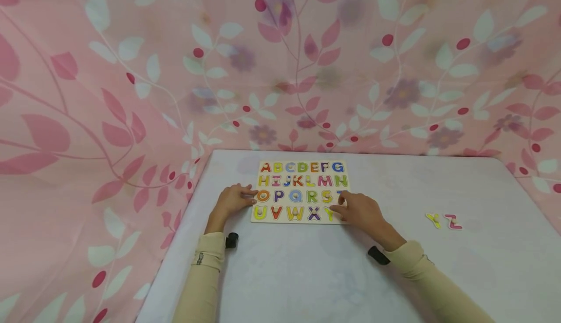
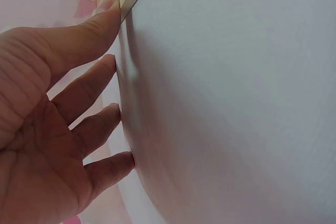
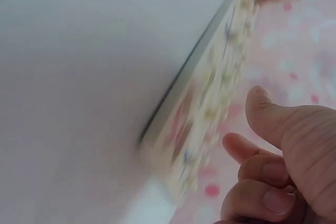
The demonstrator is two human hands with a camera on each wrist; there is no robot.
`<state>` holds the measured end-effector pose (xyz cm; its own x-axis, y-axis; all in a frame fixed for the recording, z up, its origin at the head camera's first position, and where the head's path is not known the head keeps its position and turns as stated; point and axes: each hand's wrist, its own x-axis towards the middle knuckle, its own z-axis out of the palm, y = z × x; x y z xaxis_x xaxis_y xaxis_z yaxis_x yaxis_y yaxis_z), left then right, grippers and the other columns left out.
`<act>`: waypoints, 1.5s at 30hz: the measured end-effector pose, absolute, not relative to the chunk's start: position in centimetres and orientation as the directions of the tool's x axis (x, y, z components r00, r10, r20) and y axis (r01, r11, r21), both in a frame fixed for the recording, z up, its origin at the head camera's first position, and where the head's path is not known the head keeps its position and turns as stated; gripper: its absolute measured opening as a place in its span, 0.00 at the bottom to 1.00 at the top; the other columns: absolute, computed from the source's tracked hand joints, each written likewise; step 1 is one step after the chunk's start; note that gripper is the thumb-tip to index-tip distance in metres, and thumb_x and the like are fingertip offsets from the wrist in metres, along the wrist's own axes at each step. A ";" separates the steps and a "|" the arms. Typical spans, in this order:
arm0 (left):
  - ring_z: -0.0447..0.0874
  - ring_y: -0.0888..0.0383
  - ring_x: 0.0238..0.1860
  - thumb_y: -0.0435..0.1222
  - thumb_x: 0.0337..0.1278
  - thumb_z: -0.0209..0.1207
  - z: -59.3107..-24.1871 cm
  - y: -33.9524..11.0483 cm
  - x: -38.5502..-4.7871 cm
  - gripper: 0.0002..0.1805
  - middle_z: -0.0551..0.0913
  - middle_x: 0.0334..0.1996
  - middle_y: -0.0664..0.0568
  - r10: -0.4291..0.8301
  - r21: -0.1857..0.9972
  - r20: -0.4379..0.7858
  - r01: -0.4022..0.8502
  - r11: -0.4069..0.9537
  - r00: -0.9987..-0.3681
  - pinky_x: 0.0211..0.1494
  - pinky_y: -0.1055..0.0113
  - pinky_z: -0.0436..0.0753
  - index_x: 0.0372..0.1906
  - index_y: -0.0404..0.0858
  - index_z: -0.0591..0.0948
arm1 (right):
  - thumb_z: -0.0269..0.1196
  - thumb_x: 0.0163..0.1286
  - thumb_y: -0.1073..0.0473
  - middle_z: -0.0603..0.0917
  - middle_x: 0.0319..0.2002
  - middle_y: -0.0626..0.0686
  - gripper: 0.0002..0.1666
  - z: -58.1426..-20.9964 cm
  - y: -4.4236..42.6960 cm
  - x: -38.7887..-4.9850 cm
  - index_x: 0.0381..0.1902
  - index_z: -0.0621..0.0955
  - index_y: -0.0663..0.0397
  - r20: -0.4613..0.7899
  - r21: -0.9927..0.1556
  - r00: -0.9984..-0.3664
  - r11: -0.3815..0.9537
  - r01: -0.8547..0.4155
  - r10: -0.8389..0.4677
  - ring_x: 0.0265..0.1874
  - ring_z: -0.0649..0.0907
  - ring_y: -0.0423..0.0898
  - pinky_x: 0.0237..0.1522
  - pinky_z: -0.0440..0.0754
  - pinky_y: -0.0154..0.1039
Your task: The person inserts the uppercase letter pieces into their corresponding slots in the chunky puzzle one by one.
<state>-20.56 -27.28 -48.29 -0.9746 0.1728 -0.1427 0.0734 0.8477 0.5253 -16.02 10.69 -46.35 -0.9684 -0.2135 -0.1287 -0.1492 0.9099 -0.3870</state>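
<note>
A wooden alphabet puzzle board (image 1: pixel 287 221) lies on the table, with knobbed letter pieces in its rows. My left hand (image 1: pixel 231 200) is at the board's left edge. Its thumb (image 2: pixel 100 27) touches that edge, and the other fingers extend to the tablecloth. Over the lower right corner is my right hand (image 1: pixel 361 212), hiding part of that corner. Thumb and index finger stand apart with nothing between them, while the other fingers curl loosely in the right wrist view. Off to the right lie a loose yellow letter Y (image 1: pixel 434 220) and a pink letter Z (image 1: pixel 453 221).
A pale cloth covers the table (image 1: pixel 298 274). Behind and to the left hangs a pink floral curtain (image 1: pixel 280 69). Dark wrist cameras (image 1: pixel 379 255) sit by both cuffs. The board looks blurred in the right wrist view.
</note>
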 end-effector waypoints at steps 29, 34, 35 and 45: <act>0.59 0.38 0.72 0.42 0.54 0.70 -48.1 -27.1 -20.5 0.20 0.76 0.62 0.50 0.157 0.536 -0.148 0.054 0.843 -0.976 0.73 0.44 0.57 0.54 0.47 0.86 | 0.61 0.69 0.48 0.77 0.22 0.52 0.22 -46.3 31.0 -11.0 0.46 0.74 0.62 -0.128 -0.331 -0.992 0.943 0.036 -0.007 0.19 0.73 0.48 0.17 0.67 0.40; 0.59 0.37 0.72 0.42 0.54 0.70 -48.3 -27.1 -20.5 0.20 0.76 0.62 0.49 0.166 0.541 -0.155 0.057 0.839 -0.974 0.73 0.44 0.56 0.54 0.47 0.86 | 0.60 0.71 0.51 0.75 0.20 0.51 0.18 -46.7 31.6 -10.7 0.42 0.74 0.64 -0.140 -0.324 -0.990 0.944 0.060 0.015 0.18 0.71 0.47 0.16 0.66 0.40; 0.59 0.37 0.72 0.42 0.54 0.70 -48.3 -27.1 -20.5 0.21 0.76 0.62 0.49 0.165 0.541 -0.157 0.055 0.839 -0.974 0.73 0.44 0.57 0.54 0.47 0.86 | 0.60 0.71 0.52 0.75 0.20 0.51 0.18 -46.7 31.7 -10.7 0.42 0.74 0.64 -0.138 -0.322 -0.990 0.945 0.064 0.020 0.18 0.71 0.47 0.16 0.66 0.40; 0.60 0.36 0.71 0.42 0.55 0.70 -47.9 -27.0 -20.4 0.19 0.77 0.62 0.48 0.184 0.518 -0.136 0.089 0.851 -0.973 0.72 0.43 0.59 0.53 0.46 0.86 | 0.61 0.71 0.51 0.75 0.19 0.49 0.17 -46.7 30.7 -11.4 0.39 0.75 0.62 -0.115 -0.347 -0.993 0.937 0.033 -0.008 0.18 0.71 0.46 0.17 0.66 0.39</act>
